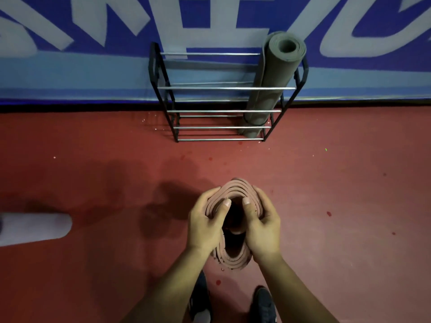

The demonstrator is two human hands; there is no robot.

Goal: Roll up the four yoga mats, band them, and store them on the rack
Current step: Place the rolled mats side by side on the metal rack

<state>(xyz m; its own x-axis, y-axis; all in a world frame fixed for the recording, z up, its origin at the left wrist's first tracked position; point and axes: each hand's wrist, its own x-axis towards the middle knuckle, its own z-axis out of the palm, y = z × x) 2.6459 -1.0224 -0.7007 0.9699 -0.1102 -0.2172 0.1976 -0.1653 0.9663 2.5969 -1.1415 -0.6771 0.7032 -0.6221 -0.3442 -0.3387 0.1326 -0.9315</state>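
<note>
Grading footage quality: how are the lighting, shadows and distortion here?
Head view: dim overall; a soft shadow darkens the floor beside the left hand; the wide-angle lens bows the banner edge and splays the rack; the pale mat at the frame's left edge is blurred; the pink mat is sharp.

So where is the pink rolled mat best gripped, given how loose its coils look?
Probably at its upper end, from both flanks at once. The pink rolled mat is upright, coils loose and squashed oval round a hollow core, so inward pressure should keep them wound. The left hand and right hand hold it so, thumbs hooked into the core.
</note>
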